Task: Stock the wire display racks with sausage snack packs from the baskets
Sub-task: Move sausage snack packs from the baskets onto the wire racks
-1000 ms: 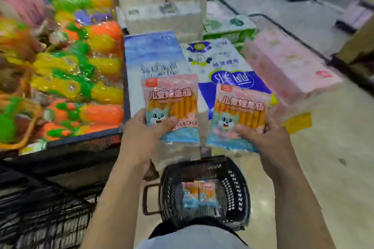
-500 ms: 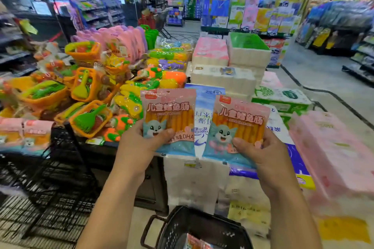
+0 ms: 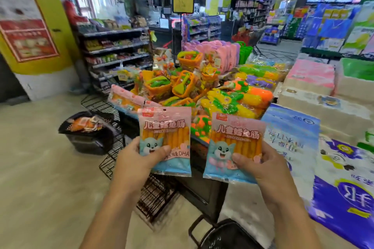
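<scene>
My left hand [image 3: 135, 164] pinches the lower corner of a pink and blue sausage snack pack [image 3: 168, 127], held upright. My right hand [image 3: 261, 166] grips a second, matching sausage pack [image 3: 235, 143] beside it. Behind the left pack, the black wire display rack [image 3: 113, 147] stands on the floor, with more pink sausage packs [image 3: 125, 99] lying along its top. A black basket [image 3: 228, 234] sits at the bottom edge below my hands. A second black basket [image 3: 89, 137] with orange packets stands on the floor left of the rack.
A table of bright plastic toys [image 3: 202, 91] fills the middle. Stacked tissue bundles [image 3: 309, 127] and a blue and purple pack [image 3: 344, 198] crowd the right. Shelving [image 3: 117, 52] and a yellow pillar [image 3: 36, 32] stand at left, with bare floor [image 3: 40, 188] in front.
The view has swung up and left, from the basket at my feet to the rack and shop aisle. Both hands keep holding their packs upright, side by side.
</scene>
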